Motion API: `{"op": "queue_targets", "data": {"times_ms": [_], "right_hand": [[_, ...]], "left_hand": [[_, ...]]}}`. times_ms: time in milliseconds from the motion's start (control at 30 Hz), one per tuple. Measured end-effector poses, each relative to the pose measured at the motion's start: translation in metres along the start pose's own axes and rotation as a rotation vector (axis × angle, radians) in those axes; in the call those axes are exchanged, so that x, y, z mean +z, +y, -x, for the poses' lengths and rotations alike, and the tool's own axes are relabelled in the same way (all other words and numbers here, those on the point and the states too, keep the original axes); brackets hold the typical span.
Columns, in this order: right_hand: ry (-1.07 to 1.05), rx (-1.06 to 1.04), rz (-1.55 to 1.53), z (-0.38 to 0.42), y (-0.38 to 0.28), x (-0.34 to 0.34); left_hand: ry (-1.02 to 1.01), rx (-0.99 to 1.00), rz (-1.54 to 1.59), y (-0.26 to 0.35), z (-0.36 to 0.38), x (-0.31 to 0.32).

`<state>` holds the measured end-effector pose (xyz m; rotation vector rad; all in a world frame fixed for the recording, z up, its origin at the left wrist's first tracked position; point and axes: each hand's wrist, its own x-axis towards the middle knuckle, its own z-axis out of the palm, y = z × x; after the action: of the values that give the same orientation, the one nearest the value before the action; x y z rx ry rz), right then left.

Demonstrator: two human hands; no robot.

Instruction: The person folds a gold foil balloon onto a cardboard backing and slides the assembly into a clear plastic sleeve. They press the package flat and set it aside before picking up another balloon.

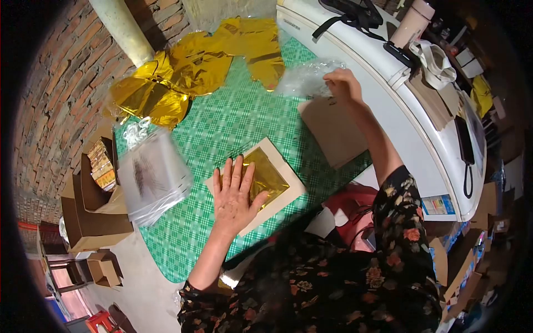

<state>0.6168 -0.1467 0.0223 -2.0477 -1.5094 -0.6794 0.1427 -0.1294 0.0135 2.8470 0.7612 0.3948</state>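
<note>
My left hand (234, 202) lies flat with its fingers stretched over a shiny gold foil sheet (273, 180). That sheet rests on a pale cardboard piece (294, 184) near the front of the table. Farther off to the right, my right hand (343, 86) has its fingers curled on crumpled clear plastic film (302, 80). Below that hand, a stack of brown cardboard sheets (332, 133) sits at the table's right side, partly covered by my forearm. Larger crinkled gold foil sheets (208, 64) spread along the far edge.
A green checked tablecloth (219, 125) covers the table. Clear plastic bags (155, 175) and white string (136, 132) lie at left, beside open cardboard boxes (97, 228). A white freezer (438, 161) along the right carries a pink bottle (413, 23). Brick wall (66, 100) stands behind the boxes.
</note>
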Motion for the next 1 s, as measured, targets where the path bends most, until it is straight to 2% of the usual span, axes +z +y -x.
{"op": "queue_targets", "data": {"times_ms": [33, 133, 167, 200, 233, 300, 333, 433, 500, 600, 667, 733, 767, 800, 867, 967, 1000], "right_hand": [[-0.01, -0.038, -0.007, -0.002, -0.001, 0.007], [-0.277, 0.085, 0.143, -0.007, -0.005, 0.028], [-0.223, 0.052, 0.054, -0.008, -0.002, 0.038], [-0.147, -0.004, -0.111, -0.003, 0.013, 0.06], [-0.036, -0.101, -0.496, 0.004, 0.038, 0.093], [0.052, -0.208, -1.043, 0.012, 0.068, 0.122], [0.156, -0.264, -0.847, 0.011, 0.053, 0.101], [-0.083, -0.353, -0.187, -0.007, 0.029, 0.009], [-0.231, -0.272, 0.302, -0.004, -0.012, -0.041], [-0.178, -0.116, 0.369, 0.017, -0.048, -0.095], [-0.291, 0.047, 0.094, 0.048, -0.076, -0.128], [-0.288, -0.101, 0.151, 0.107, -0.088, -0.125], [-0.18, -0.234, -0.002, 0.113, -0.125, -0.144], [-0.194, -0.204, 0.01, 0.126, -0.151, -0.15], [-0.416, -0.138, -0.165, 0.138, -0.19, -0.166], [-0.563, -0.118, -0.245, 0.153, -0.209, -0.16], [-0.503, -0.11, -0.245, 0.157, -0.212, -0.154]], "left_hand": [[0.006, 0.004, 0.0, 0.0, -0.001, 0.0], [0.008, 0.0, -0.008, 0.001, 0.001, -0.001], [0.006, -0.002, -0.013, 0.001, 0.0, -0.002], [0.003, -0.005, -0.016, 0.002, 0.0, -0.002], [0.007, -0.003, -0.019, 0.002, 0.0, -0.001], [0.015, 0.003, -0.024, 0.0, 0.0, 0.001], [0.012, 0.002, -0.027, 0.0, 0.0, 0.0], [0.011, 0.001, -0.032, 0.0, 0.0, 0.0], [0.01, 0.002, -0.032, 0.0, 0.0, 0.001], [0.011, 0.001, -0.024, 0.0, 0.0, 0.0], [0.008, -0.002, -0.028, 0.0, 0.0, 0.0], [0.004, -0.007, -0.041, 0.0, -0.001, 0.001], [-0.001, -0.007, -0.049, 0.0, 0.0, 0.001], [-0.003, -0.008, -0.05, 0.0, 0.0, 0.001], [-0.006, -0.01, -0.055, 0.0, 0.0, 0.002], [-0.007, -0.009, -0.065, 0.0, -0.001, 0.002], [-0.013, -0.009, -0.069, 0.0, -0.001, 0.002]]}}
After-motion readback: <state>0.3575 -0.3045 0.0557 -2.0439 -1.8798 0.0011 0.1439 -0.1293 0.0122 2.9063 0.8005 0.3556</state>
